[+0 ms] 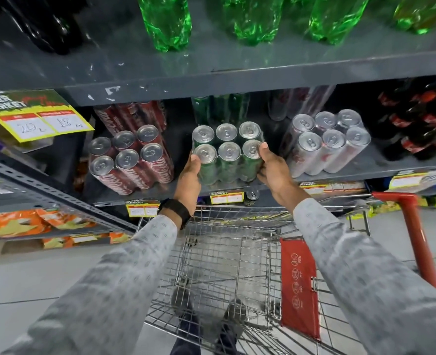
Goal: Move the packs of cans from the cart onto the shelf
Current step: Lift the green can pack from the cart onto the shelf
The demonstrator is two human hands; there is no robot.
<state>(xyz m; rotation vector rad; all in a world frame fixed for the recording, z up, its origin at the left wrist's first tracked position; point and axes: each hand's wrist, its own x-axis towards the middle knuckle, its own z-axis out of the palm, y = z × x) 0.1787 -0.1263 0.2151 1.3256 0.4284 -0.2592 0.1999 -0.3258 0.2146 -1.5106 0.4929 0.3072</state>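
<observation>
Both hands gripping the shrink-wrapped six-pack of green cans [227, 152] from either side: left hand [190, 180] on its left edge, right hand [273, 170] on its right edge, fingers clamped on the wrap. Pack is sitting on the grey metal shelf [237, 187], between the red-can six-pack [129, 162] on the left and the silver-can six-pack [324, 142] on the right. Wire shopping cart [227, 265] with red handle standing just near of the shelf, basket showing bare wire.
</observation>
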